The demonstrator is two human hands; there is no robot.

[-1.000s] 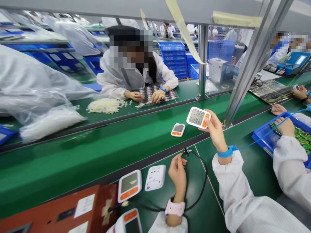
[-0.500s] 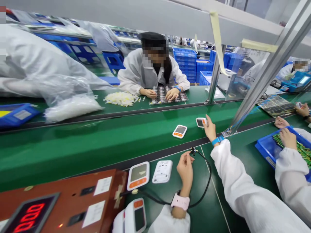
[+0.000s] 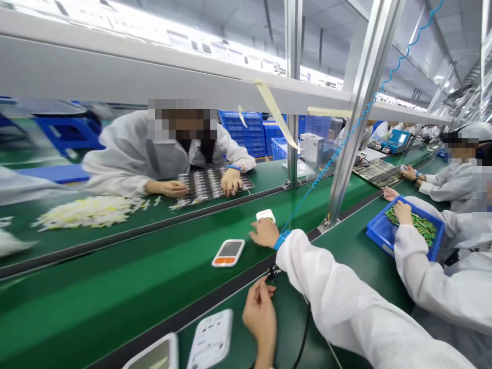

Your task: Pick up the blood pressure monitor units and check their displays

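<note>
Green conveyor belt (image 3: 115, 287) runs between our bench (image 3: 346, 246) and the far side of the line, under an aluminium frame (image 3: 348, 138). We reach out with the right hand (image 3: 264, 233), its fingers closed loosely over the near edge of a small white monitor unit (image 3: 266, 215) that rests on the belt; whether the unit is gripped or only steadied under the fingers cannot be told. To do this step well, we judge that the unit should sit flat and square on the belt, well apart from the second unit (image 3: 228, 252), which lies face up just to the left with a grey screen and an orange band along its near edge. The held unit shows a white casing and a small display, partly hidden by our fingers. Our left hand (image 3: 260, 312) stays on the bench, fingertips pinched together on a black cable plug (image 3: 273, 271). A third unit (image 3: 211, 338) lies back up beside that hand.
</note>
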